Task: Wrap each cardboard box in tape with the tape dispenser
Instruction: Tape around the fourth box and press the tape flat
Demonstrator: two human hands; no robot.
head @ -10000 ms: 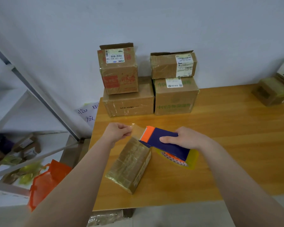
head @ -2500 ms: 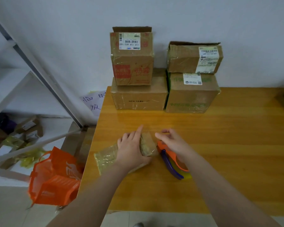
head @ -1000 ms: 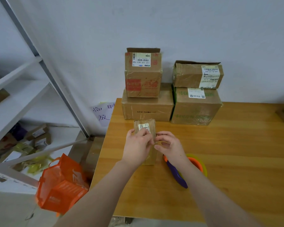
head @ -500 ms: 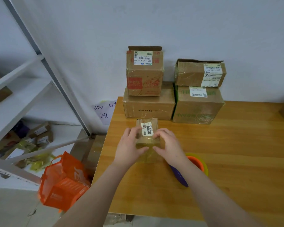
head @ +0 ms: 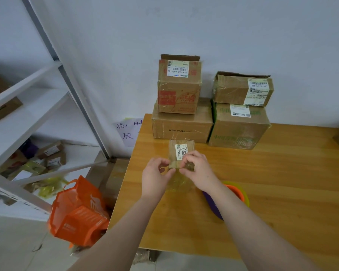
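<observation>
A small tape-wrapped cardboard box (head: 181, 153) with a white number label lies on the wooden table (head: 282, 173), its long side pointing away from me. My left hand (head: 155, 177) holds its near left edge with curled fingers. My right hand (head: 198, 171) pinches the near top edge over the label. The tape dispenser (head: 229, 198), purple and orange with a yellow-green roll, lies on the table under my right forearm, mostly hidden.
Several taped boxes are stacked against the wall: one tall box (head: 179, 87) on a flat box (head: 182, 126), another pair (head: 241, 114) to the right. An orange basket (head: 76, 214) and white metal shelving (head: 37, 106) stand left of the table.
The small box was turned from lying sideways to pointing away from me, label up. Both hands slid toward its near end and now grip it. The dispenser stays put.
</observation>
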